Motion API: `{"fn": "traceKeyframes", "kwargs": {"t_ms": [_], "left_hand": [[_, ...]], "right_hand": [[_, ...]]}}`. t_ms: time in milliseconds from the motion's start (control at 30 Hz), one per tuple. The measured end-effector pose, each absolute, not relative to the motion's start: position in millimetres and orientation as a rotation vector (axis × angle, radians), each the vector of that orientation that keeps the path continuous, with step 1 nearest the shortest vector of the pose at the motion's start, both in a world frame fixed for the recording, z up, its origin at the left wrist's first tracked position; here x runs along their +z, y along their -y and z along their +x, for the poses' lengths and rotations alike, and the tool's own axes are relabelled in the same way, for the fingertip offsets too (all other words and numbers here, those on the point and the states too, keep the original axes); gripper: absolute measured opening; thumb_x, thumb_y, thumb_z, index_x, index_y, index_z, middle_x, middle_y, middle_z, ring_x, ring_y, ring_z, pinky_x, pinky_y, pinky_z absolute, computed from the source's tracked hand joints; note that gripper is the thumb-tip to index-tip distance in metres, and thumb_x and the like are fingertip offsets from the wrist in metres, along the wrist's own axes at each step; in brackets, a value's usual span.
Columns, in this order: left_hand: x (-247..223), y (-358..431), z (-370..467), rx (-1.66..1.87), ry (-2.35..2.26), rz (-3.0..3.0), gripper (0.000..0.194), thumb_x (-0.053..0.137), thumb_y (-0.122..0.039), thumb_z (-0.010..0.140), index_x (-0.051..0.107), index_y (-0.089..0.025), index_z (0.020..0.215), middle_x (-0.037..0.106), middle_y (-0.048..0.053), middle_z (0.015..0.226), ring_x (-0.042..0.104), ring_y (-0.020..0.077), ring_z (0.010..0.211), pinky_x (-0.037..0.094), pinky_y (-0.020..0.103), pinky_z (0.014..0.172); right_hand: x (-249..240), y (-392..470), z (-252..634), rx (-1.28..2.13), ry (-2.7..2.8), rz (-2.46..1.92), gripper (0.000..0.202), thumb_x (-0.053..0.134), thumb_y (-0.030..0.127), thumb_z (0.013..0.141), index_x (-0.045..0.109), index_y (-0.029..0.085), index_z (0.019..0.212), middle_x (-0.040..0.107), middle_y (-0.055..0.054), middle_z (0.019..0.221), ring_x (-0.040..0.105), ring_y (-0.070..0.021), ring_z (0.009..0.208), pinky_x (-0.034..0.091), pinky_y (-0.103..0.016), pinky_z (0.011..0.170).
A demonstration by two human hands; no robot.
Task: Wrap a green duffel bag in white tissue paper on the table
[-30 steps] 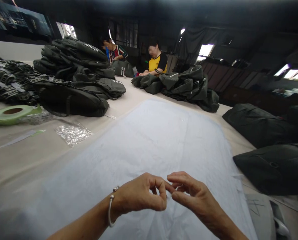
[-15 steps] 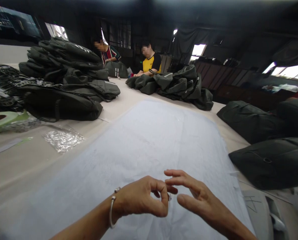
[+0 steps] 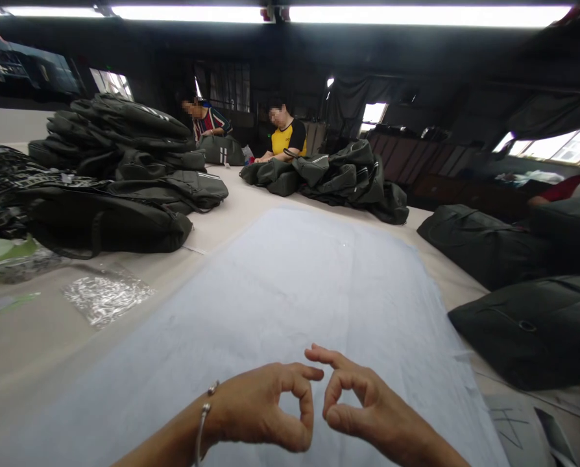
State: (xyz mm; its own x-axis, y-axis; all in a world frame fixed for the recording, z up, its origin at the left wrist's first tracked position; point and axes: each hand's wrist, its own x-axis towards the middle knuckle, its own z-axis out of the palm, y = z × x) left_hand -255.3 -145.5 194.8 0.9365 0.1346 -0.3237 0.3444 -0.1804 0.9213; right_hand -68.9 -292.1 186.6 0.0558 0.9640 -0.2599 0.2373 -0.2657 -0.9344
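Note:
My left hand [image 3: 270, 405], with a silver bracelet [image 3: 203, 418] at the wrist, is closed in a pinch of thumb and fingertip above a pale blue-white sheet [image 3: 309, 292]. Close beside it on the right, my right hand [image 3: 362, 402] makes a similar pinch, its other fingers reaching toward the left hand. Whatever sits between either pair of fingertips is hidden or too small to name. The sheet lies spread over the table under both hands.
Dark bags are piled at the back left [image 3: 119, 130] and back centre [image 3: 338, 172]; more bags [image 3: 533, 327] lie at the right. A clear plastic packet [image 3: 106, 295] is on the table's left. Two people sit or stand at the far end, and a red sleeve [image 3: 565, 188] shows far right.
The fingers of my right hand have closed from apart into a pinch. My left hand stays pinched, and both hands sit slightly lower in view. The camera has tilted up, showing ceiling lights.

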Motion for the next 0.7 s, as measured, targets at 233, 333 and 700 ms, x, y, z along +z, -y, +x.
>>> {"fn": "traceKeyframes", "kwargs": {"t_ms": [233,333,700], "left_hand": [[166.2,92.9,-178.6,-0.219,-0.463,1.921,0.012,0.066,-0.027,0.070,0.072,-0.018,0.076,0.071,0.000,0.072,0.066,0.0166,0.075,0.047,0.022,0.064],[154.8,58.0,-109.3,-0.290,-0.474,2.009,0.009,0.066,-0.023,0.073,0.070,-0.015,0.073,0.070,0.001,0.069,0.066,0.0135,0.072,0.048,0.020,0.063],[87.9,26.4,37.4,-0.764,-0.581,2.336,0.018,0.065,-0.029,0.089,0.065,-0.011,0.086,0.068,0.002,0.085,0.066,0.0144,0.076,0.057,0.032,0.072]], "right_hand": [[165.2,257.2,-29.7,0.901,0.999,-1.950,0.020,0.072,0.041,0.068,0.069,0.022,0.064,0.058,-0.009,0.134,0.048,-0.0287,0.128,0.027,-0.044,0.111],[146.6,228.0,12.7,0.733,0.867,-2.082,0.024,0.067,0.042,0.069,0.072,0.019,0.070,0.069,-0.009,0.116,0.062,-0.0255,0.107,0.041,-0.036,0.098],[57.4,156.4,120.2,0.660,0.694,-2.552,0.013,0.075,0.031,0.060,0.068,0.020,0.062,0.068,-0.005,0.064,0.064,-0.0190,0.065,0.043,-0.027,0.055]]}}
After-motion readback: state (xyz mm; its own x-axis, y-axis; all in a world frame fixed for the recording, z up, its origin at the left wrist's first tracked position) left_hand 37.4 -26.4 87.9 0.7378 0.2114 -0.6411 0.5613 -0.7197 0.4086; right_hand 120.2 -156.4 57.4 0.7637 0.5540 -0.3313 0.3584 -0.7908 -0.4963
